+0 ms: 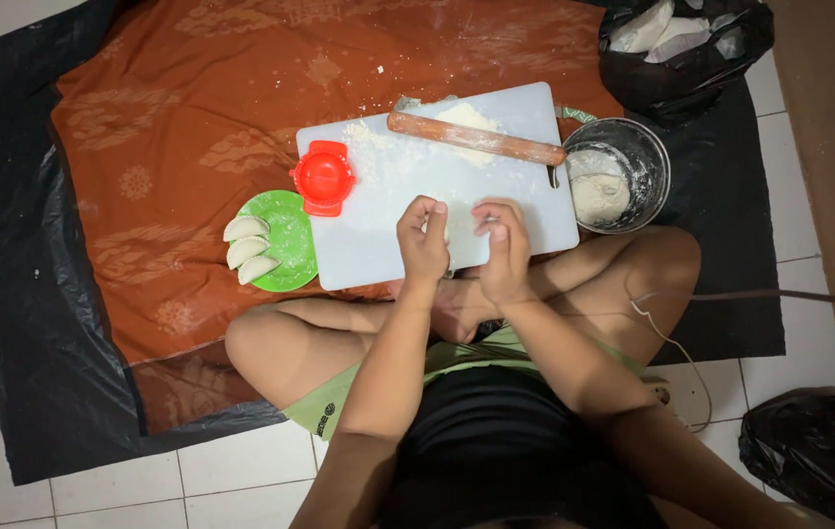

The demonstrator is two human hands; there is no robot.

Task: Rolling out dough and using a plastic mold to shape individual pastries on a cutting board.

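Head view: a small piece of white dough is pinched between the left hand and the right hand, just above the near edge of the white cutting board. Both hands are curled shut on the dough, with the fingertips pressed into it. The dough looks soft and light, so it would likely be squashed or torn if it were pulled hard; it is best held gently by its edges, and the flour should keep it from sticking. On the far side of the board a wooden rolling pin is laid across a heap of flour. At the left edge of the board a red dumpling press is set down, closed. Just left of the board a green plate is seen, and three folded dumplings are lined up on it. To the right of the board a metal pot is placed, with a lump of dough or flour inside. Beyond the pot, at the far right of the board, a black plastic bag is seen with white packets in it. Everything is spread on an orange cloth.
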